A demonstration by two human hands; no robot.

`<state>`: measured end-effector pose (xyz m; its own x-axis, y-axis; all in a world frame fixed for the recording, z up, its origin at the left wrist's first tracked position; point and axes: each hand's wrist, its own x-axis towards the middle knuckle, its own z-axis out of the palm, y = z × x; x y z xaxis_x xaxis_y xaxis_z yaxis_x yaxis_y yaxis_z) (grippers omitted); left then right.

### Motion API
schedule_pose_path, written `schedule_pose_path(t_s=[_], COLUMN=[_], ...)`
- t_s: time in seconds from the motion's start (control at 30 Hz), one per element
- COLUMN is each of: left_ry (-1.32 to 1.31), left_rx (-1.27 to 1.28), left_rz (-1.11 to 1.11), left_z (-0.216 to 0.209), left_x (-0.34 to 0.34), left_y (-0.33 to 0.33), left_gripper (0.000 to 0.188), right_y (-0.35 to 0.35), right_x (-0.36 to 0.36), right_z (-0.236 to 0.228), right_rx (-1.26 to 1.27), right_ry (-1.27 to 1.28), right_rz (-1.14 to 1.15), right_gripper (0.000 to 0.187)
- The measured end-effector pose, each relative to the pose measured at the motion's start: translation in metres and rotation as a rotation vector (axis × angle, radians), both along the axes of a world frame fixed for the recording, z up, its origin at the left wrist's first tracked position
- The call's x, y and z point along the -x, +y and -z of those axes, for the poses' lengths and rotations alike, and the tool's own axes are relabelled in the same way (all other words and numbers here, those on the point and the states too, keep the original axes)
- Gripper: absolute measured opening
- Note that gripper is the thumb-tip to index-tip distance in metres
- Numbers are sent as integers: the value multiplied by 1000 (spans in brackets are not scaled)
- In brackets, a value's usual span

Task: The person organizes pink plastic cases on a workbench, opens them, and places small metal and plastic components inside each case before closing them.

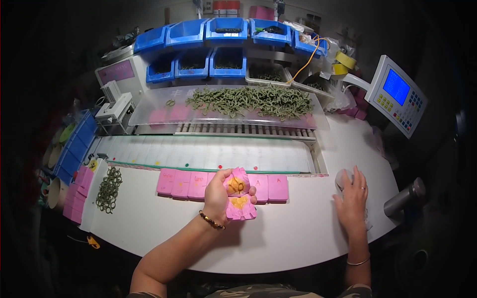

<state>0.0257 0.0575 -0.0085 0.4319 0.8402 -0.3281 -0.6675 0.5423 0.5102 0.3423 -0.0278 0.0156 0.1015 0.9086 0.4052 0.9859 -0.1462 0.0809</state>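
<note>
My left hand (pixel 217 195), raised over the white worktop, is closed on a pink mold (pixel 241 207) spread into two halves, one above the other. Yellow-brown staining marks both inner faces, and a dark ring shape shows in the upper half. My right hand (pixel 352 196) lies low over the worktop at the right, its fingers stretched and apart. Beside and partly under its fingers is a rounded pale grey thing (pixel 341 179) whose kind I cannot make out. A row of pink mold blocks (pixel 278 188) stands behind my left hand.
Many green rings (pixel 258 102) heap on a clear tray (pixel 149 115) over rollers; more green rings (pixel 109 191) lie at left. Blue bins (pixel 227 62) line the back. A control panel (pixel 397 94) and a metal cylinder (pixel 405 197) stand at right, pink blocks (pixel 79 193) far left.
</note>
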Motion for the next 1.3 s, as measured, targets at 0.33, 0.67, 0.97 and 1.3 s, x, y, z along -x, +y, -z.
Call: schedule_pose_path(t_s=[0.33, 0.67, 0.97, 1.3], left_ry=[107, 593, 722, 223], left_rx=[63, -651, -907, -317], left_rz=[-2, -398, -540, -342], left_z=[6, -5, -33, -9], left_x=[-15, -19, -8, 10], left_y=[-7, -26, -33, -16], left_gripper=[40, 21, 22, 51], right_y=[-3, -6, -13, 11], right_x=[-5, 109, 142, 65], right_z=[-26, -47, -51, -20], right_rx=[-131, -82, -115, -2], right_ry=[350, 42, 45, -61], right_rz=[-243, -974, -990, -643], right_gripper=[71, 52, 48, 56])
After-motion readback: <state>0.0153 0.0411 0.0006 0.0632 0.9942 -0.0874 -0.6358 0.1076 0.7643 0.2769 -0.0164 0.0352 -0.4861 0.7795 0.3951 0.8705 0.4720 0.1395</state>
